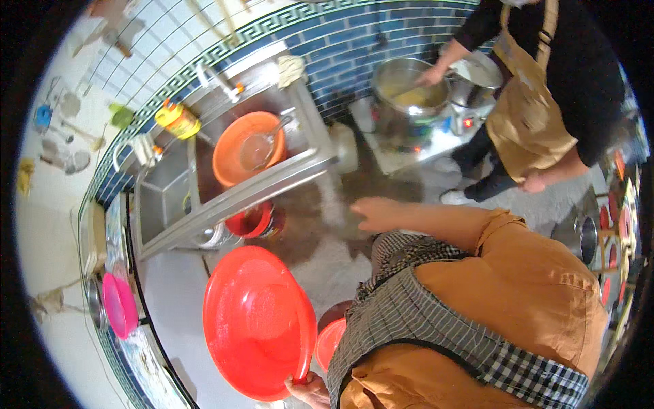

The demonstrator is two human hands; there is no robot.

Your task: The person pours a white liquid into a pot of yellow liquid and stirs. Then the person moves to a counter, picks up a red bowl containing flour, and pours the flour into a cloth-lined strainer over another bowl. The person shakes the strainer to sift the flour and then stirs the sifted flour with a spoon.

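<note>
My left hand grips the rim of a large red plastic basin, which is tilted up on its side with its wet, shiny inside showing. My right hand is held out over the concrete floor, blurred, its fingers apart and nothing in it. Beyond the basin is a stainless steel double sink. In one of its bowls sits an orange plastic basin holding a metal strainer or ladle. Partly hidden behind my apron is another red container.
A person in a tan apron stirs a large steel pot on a low white stand. A red bucket stands under the sink's edge. A yellow bottle is behind the sink; a pink basin is at the left.
</note>
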